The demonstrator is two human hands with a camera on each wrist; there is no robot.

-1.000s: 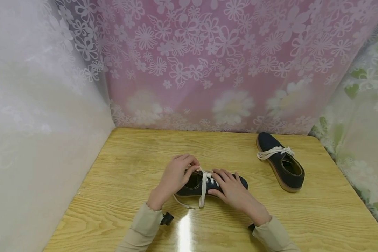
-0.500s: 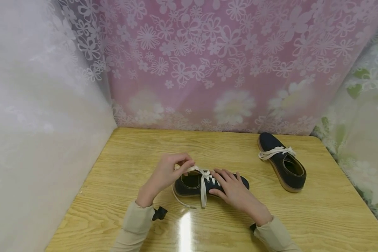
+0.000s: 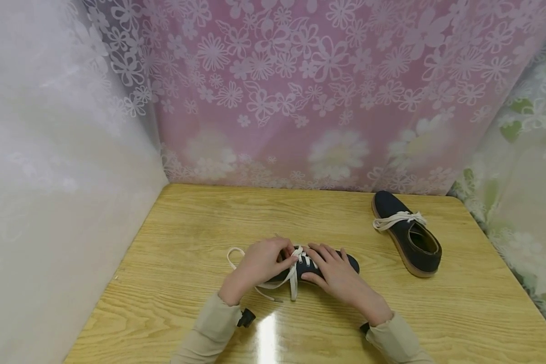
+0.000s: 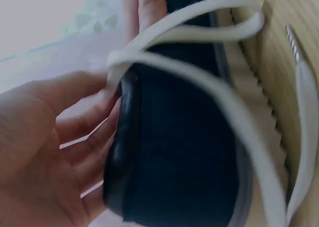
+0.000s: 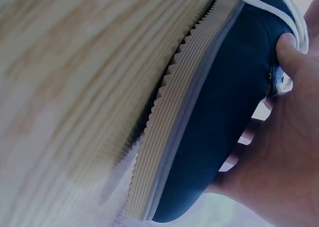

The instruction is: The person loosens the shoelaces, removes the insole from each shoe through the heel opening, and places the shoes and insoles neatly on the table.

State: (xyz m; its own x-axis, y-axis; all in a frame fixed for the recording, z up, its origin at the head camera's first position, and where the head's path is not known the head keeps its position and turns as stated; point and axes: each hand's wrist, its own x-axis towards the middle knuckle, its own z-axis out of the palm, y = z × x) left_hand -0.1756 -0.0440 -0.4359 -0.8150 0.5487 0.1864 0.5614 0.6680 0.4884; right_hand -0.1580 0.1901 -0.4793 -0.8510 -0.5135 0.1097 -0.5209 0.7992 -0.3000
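A dark navy lace-up shoe [image 3: 352,264] with a pale ridged sole lies sideways on the table, toe to the right. My left hand [image 3: 261,263] is over its opening and pinches the white shoelace [image 4: 194,75] between thumb and fingertips, close to the crossing above the eyelets. The lace forms a loop there, and one loose end trails onto the wood. My right hand [image 3: 338,275] holds the front of the shoe, thumb on the near side by the eyelets, fingers over the top. The heel is mostly hidden behind my left hand in the head view.
A matching navy shoe [image 3: 425,262], its white lace tied in a bow, stands at the back right of the wooden table [image 3: 186,217]. A pink floral curtain [image 3: 273,101] hangs along the back, with pale sheets at both sides.
My left hand pulled a lace strand left, away from the knot, then came back right to the crossing. A lace loop now lies left of that hand. My right hand stayed put.
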